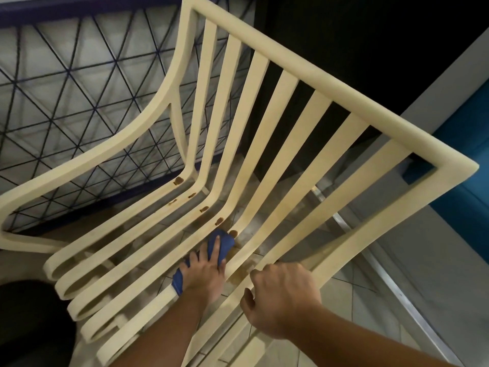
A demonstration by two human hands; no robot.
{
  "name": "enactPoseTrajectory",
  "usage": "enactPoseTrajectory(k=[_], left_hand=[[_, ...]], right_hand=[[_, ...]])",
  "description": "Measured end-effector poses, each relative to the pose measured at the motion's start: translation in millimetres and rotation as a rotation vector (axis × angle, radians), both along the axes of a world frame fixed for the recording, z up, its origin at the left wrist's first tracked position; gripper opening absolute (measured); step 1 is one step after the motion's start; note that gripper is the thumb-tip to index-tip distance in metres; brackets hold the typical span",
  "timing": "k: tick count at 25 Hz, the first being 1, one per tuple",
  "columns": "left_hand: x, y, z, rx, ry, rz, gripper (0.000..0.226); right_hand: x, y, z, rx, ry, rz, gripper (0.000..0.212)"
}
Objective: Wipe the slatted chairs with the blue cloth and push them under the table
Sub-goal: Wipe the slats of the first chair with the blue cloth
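Observation:
A cream slatted chair fills the view, seen from above, its back to the upper right and its seat slats running to the lower left. My left hand lies flat with straight fingers on the blue cloth, pressing it onto a seat slat near the bend of seat and back. Brown spots mark the slats just beyond the cloth. My right hand grips the chair's right armrest, fingers curled over it.
A dark blue railing with a triangular wire mesh stands behind the chair on the left. Tiled floor shows under the slats. A blue panel is at the right, and a dark round object at the lower left.

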State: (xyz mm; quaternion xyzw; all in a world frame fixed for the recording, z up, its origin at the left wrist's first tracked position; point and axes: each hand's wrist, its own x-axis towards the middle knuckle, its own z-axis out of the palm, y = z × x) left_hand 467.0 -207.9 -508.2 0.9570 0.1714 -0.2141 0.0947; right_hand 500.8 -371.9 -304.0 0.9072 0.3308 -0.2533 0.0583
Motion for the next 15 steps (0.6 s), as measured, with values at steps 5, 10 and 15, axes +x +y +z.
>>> enactPoseTrajectory(k=[5, 10, 15], left_hand=[[-2, 5, -2, -0.002, -0.003, -0.031, 0.066], [-66, 29, -6, -0.056, -0.114, -0.025, 0.063], [-108, 53, -8, 0.009, -0.086, -0.056, 0.066]], right_hand=[[-2, 1, -3, 0.008, -0.017, -0.019, 0.046], [-5, -1, -7, 0.032, -0.042, -0.042, 0.044], [-5, -1, -5, 0.043, -0.028, -0.078, 0.045]])
